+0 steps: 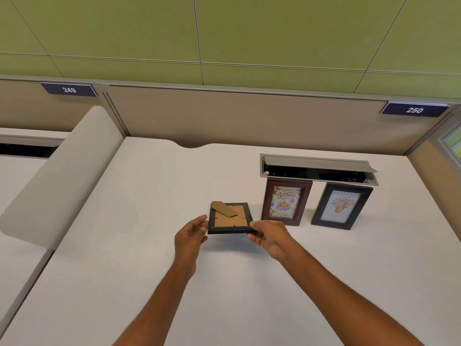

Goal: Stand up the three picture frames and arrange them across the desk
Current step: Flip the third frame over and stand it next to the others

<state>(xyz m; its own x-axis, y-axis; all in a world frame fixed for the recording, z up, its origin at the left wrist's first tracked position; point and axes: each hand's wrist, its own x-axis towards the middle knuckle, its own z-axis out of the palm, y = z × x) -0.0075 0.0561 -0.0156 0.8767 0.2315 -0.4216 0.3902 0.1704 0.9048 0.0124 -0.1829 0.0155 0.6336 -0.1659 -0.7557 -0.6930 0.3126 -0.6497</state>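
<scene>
A small black frame (230, 217) is face down near the middle of the white desk (149, 245), its brown cardboard back and easel flap showing. My right hand (268, 237) grips its near right corner. My left hand (190, 233) is at its left edge with fingers apart, touching or nearly touching it. A dark red frame (285, 202) with a birthday picture stands upright to the right. A black frame (340, 207) with a pale picture stands upright further right.
An open grey cable tray (316, 168) sits in the desk right behind the two standing frames. A beige partition (224, 116) runs along the back, with number signs 249 and 250. A padded divider (62, 176) borders the desk on the left.
</scene>
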